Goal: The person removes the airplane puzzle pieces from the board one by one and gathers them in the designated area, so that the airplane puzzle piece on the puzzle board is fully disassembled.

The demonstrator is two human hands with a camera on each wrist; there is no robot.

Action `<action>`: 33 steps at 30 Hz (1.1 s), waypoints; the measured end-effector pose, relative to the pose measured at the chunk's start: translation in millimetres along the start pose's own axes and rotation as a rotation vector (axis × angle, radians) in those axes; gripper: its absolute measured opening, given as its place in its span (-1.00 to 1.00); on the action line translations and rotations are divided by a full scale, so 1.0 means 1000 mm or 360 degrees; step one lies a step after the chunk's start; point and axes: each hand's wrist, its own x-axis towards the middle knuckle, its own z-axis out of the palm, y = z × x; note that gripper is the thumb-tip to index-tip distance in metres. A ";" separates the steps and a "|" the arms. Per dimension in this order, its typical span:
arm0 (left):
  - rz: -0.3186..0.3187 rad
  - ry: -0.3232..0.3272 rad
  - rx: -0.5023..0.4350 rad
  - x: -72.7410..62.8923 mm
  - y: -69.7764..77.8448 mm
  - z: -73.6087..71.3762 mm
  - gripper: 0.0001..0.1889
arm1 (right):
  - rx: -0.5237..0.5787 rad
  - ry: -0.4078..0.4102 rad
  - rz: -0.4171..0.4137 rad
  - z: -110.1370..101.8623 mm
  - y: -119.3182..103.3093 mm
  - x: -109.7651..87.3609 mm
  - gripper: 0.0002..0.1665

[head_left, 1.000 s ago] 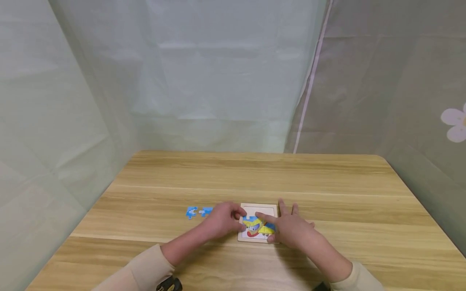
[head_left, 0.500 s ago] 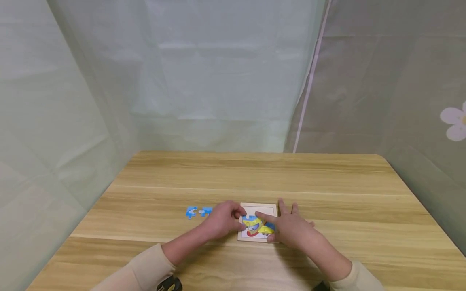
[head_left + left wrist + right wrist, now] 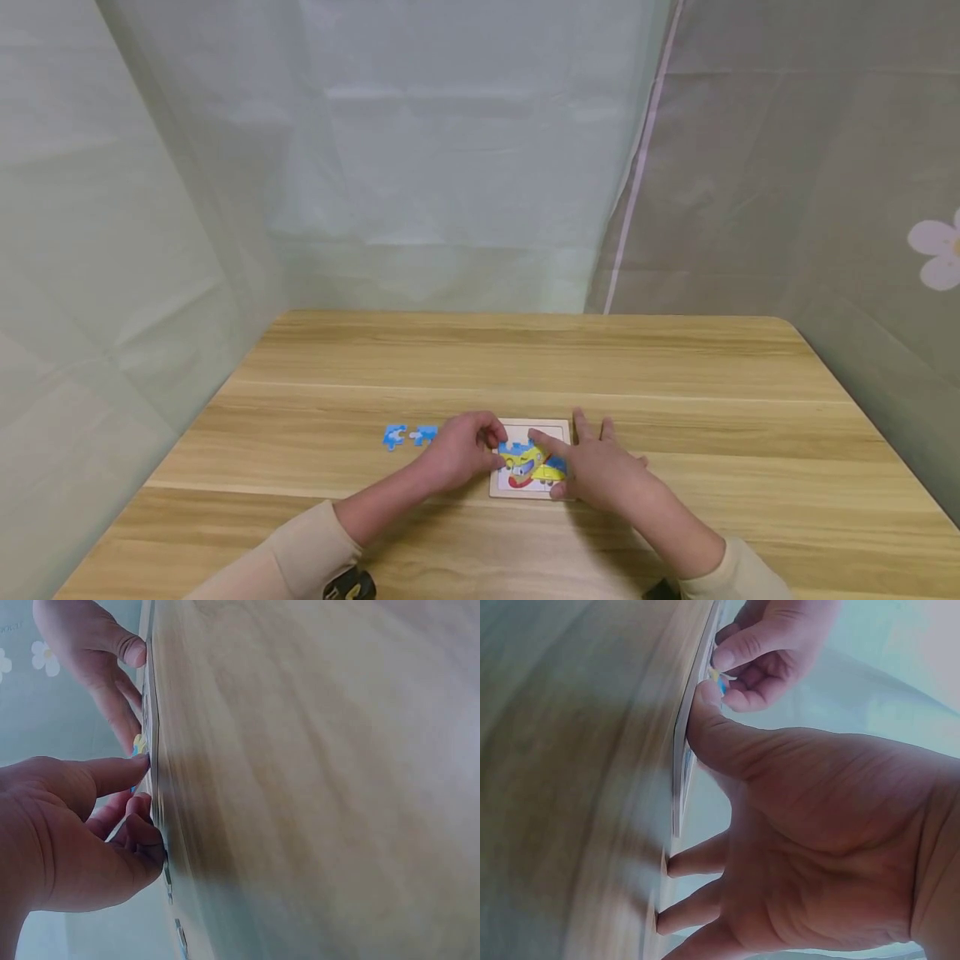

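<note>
A small square jigsaw puzzle tray (image 3: 517, 493) with a pale wooden rim lies before me, its lower part filled with a yellow, blue and red cartoon picture. At its left side my left hand (image 3: 459, 452) pinches a blue-and-yellow puzzle piece (image 3: 513, 450) between thumb and fingers; the piece also shows as a slip of colour (image 3: 720, 681) in the right wrist view. My right hand (image 3: 606, 473) is spread at the tray's right side. Its index fingertip touches the picture, the thumb rests at the near right corner, and the other fingertips stand on the table.
Two loose blue puzzle pieces, the outer piece (image 3: 393, 437) and the inner piece (image 3: 424, 435), lie left of the tray beside my left hand. The wooden table (image 3: 525, 358) extends back to hanging cloth (image 3: 450, 167).
My left hand has shifted slightly away from me, and the pinched piece has moved with it. My right index fingertip has slid a little farther up the picture; the rest of that hand stays put.
</note>
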 end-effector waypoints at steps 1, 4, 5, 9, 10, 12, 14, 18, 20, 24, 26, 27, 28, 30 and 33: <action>0.0002 -0.0001 -0.0001 0.000 0.000 0.000 -0.75 | 0.0005 -0.0005 0.0009 0.000 0.000 0.001 -0.05; 0.0003 -0.0003 -0.0015 -0.001 0.000 0.000 -0.75 | 0.0015 -0.0023 0.0033 0.000 0.000 0.003 0.02; 0.0002 -0.0003 -0.0018 -0.001 0.001 0.000 -0.75 | 0.0018 -0.0027 0.0039 0.000 0.000 0.003 0.04; 0.0004 0.0007 -0.0033 -0.002 0.001 0.000 -0.78 | 0.0028 -0.0017 0.0044 0.001 -0.001 0.002 0.07; 0.0005 0.0010 -0.0039 -0.002 0.001 0.000 -0.80 | 0.0029 -0.0011 0.0040 0.001 -0.001 0.001 0.07; 0.0008 0.0019 -0.0059 -0.003 0.002 0.000 -0.83 | 0.0030 0.0002 0.0032 0.001 -0.001 0.000 0.06; 0.0013 0.0030 -0.0093 -0.003 0.001 0.000 -0.86 | 0.0034 0.0012 0.0027 0.001 -0.001 0.000 0.06; 0.0009 0.0042 -0.0154 -0.004 0.000 -0.001 -0.89 | 0.0041 0.0019 0.0028 0.002 -0.001 -0.001 0.06; -0.0003 0.0044 -0.0175 -0.004 -0.001 -0.002 -0.90 | 0.0047 0.0023 0.0027 0.002 -0.001 0.000 0.06; -0.0035 0.0050 -0.0205 -0.005 -0.002 -0.003 -0.91 | 0.0063 0.0026 0.0028 0.002 -0.001 0.000 0.07; -0.0044 0.0063 -0.0220 -0.006 -0.003 -0.004 -0.91 | 0.0077 0.0028 0.0033 0.001 -0.001 -0.001 0.10; -0.0046 0.0068 -0.0225 -0.006 -0.003 -0.004 -0.91 | 0.0083 0.0032 0.0033 0.001 -0.001 -0.001 0.12; -0.0048 0.0076 -0.0231 -0.007 -0.004 -0.004 -0.91 | 0.0093 0.0036 0.0034 0.001 -0.001 -0.001 0.13; -0.0050 0.0093 -0.0245 -0.008 -0.006 -0.005 -0.91 | 0.0104 0.0044 0.0036 0.000 -0.001 -0.001 0.16; -0.0065 0.0117 -0.0242 -0.009 -0.008 -0.008 -0.91 | 0.0110 0.0049 0.0041 0.000 -0.001 -0.002 0.18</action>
